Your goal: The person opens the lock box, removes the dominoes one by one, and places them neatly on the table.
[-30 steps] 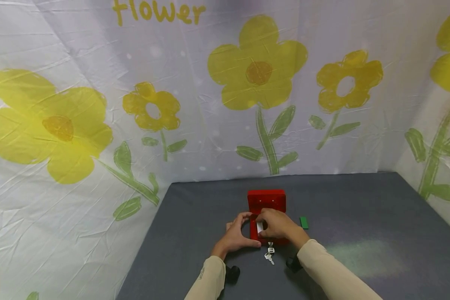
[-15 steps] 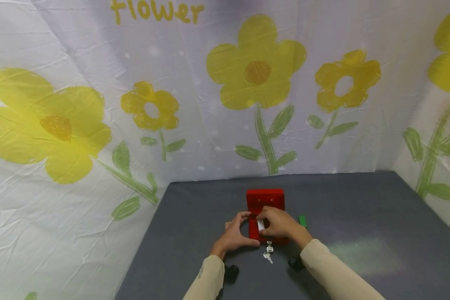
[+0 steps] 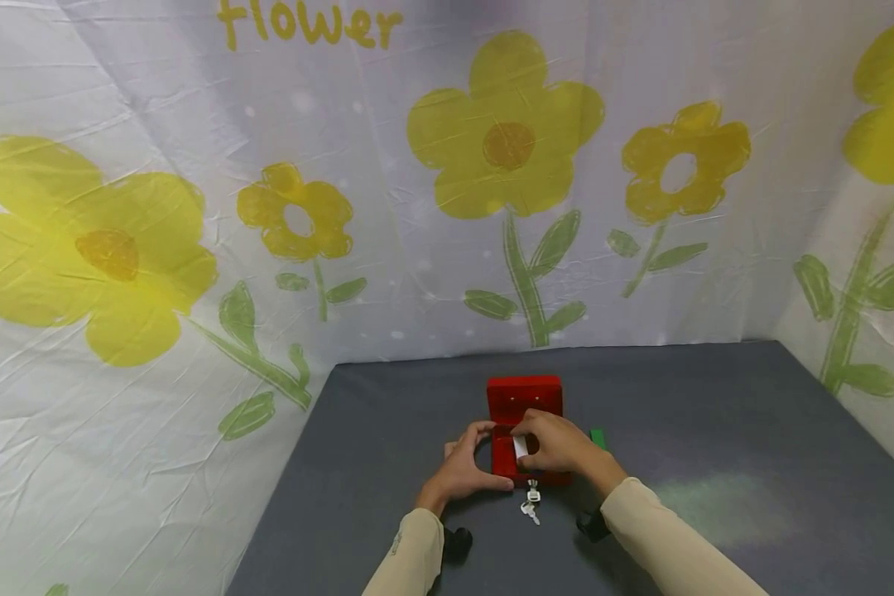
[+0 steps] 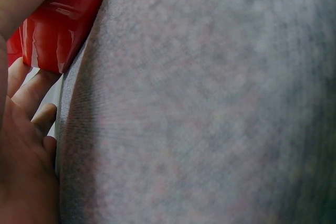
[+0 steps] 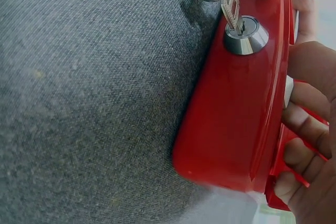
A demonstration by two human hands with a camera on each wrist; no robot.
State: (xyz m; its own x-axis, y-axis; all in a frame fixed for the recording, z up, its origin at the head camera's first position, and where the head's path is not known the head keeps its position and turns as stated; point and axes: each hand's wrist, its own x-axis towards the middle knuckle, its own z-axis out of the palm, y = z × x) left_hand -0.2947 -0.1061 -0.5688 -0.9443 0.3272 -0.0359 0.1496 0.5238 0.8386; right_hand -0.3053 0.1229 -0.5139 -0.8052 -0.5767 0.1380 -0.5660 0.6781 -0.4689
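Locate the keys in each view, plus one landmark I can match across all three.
Head: keys right of centre, low in the picture, hanging at the near side of the red box.
Left wrist: not in this picture.
Right wrist: keys at the top, right of centre, one in the lock.
Shared landmark: red box, upper left in left wrist, right half in right wrist.

White piece (image 3: 521, 448) farther right across box (image 3: 525, 386)

"What's that?"
"A small white piece (image 3: 521, 448), pinched in my right hand (image 3: 557, 443) at the mouth of the red box (image 5: 226, 124)."
"And the box?"
"Glossy, lid raised at the far side, silver lock (image 5: 247, 39) on its near wall."
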